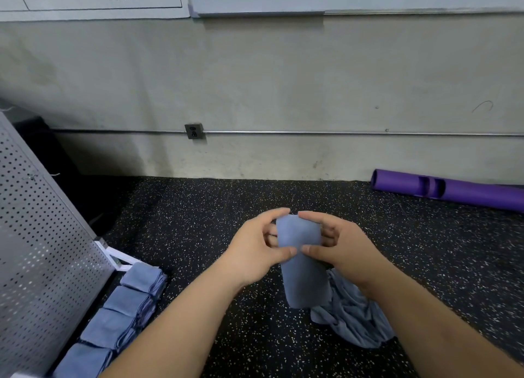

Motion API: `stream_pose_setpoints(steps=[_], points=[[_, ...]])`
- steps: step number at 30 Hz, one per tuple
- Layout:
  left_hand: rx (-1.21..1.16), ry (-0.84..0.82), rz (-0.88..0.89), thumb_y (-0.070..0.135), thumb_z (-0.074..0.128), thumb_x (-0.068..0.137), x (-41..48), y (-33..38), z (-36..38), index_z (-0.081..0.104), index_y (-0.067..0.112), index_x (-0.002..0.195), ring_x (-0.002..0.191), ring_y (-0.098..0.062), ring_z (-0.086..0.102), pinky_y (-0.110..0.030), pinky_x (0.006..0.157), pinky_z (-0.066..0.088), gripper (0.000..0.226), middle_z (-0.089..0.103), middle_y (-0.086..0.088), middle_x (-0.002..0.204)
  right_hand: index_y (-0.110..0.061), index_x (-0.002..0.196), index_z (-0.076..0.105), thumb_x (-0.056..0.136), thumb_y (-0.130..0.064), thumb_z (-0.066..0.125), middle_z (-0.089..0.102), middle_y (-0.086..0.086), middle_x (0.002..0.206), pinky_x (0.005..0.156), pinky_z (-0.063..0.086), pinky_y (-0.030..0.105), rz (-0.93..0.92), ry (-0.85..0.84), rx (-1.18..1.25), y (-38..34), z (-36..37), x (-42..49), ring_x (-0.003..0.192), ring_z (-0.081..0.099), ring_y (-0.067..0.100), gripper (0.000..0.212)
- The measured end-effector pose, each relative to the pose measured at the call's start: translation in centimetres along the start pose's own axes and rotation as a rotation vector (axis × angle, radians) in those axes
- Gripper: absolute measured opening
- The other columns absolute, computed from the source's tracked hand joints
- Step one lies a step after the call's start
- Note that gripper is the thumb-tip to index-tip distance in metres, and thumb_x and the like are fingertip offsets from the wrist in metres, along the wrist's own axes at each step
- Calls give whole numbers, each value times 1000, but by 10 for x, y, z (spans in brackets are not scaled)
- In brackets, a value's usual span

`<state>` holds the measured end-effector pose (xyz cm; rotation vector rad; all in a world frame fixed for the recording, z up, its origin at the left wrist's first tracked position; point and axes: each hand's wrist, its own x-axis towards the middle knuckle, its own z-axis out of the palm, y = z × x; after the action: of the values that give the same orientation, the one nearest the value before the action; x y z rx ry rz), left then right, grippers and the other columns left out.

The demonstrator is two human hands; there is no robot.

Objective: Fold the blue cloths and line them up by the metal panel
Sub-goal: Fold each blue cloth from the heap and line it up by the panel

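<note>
Grip: left hand (252,252) and right hand (343,250) pinch held cloth (304,275) — axis hanging downward.
Folded row (122,312): leftward (left hand nearer).

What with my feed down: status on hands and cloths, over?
Left hand and right hand both pinching a part-folded blue cloth. Four folded cloths lined by the metal panel. Crumpled cloth beneath; nothing blocking.
</note>
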<state>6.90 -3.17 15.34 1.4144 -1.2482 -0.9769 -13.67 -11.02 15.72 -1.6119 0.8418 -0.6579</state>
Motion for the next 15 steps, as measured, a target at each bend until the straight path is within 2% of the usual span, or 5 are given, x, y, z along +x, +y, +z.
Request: stream_pose_setpoints(steps=[3, 5, 7, 11, 15], points=[[214, 46, 30, 6, 91, 81, 3, -6, -1, 60, 27, 148, 90, -18, 72, -40, 94, 61, 77, 73, -6, 105, -35, 144, 63, 81, -1, 89, 72, -7, 133, 104, 58, 32, 3, 12, -100, 1, 0, 0, 120, 69, 5, 76], [404, 78, 60, 16, 91, 82, 1, -3, 0, 60, 34, 148, 91, -6, 68, -29, 97, 57, 75, 67, 14, 102, -40, 143, 62, 80, -8, 92, 71, -12, 130, 101, 60, 35, -1, 55, -226, 3, 2, 2, 115, 70, 5, 77], [499, 101, 104, 23, 89, 85, -2, 2, 1, 61, 36, 146, 94, 2, 64, -24, 97, 54, 69, 64, 23, 102, -48, 136, 64, 78, -18, 93, 71, -17, 123, 97, 61, 37, -24, 102, -353, 6, 3, 5, 107, 71, 6, 71], [532, 159, 157, 28, 86, 87, 0, -1, 1, 66, 42, 133, 109, -5, 56, -29, 102, 49, 52, 58, 20, 115, -52, 116, 68, 85, -27, 87, 59, -18, 114, 83, 50, 16, -123, 180, -549, -1, 6, 3, 102, 60, 4, 44], [378, 106, 172, 32, 86, 88, 6, -6, -8, 62, 46, 133, 142, -5, 40, -32, 121, 32, 53, 46, 19, 148, -48, 118, 70, 86, -36, 87, 54, -25, 133, 102, 39, 26, -164, 202, -529, -5, 0, 4, 126, 49, 3, 37]])
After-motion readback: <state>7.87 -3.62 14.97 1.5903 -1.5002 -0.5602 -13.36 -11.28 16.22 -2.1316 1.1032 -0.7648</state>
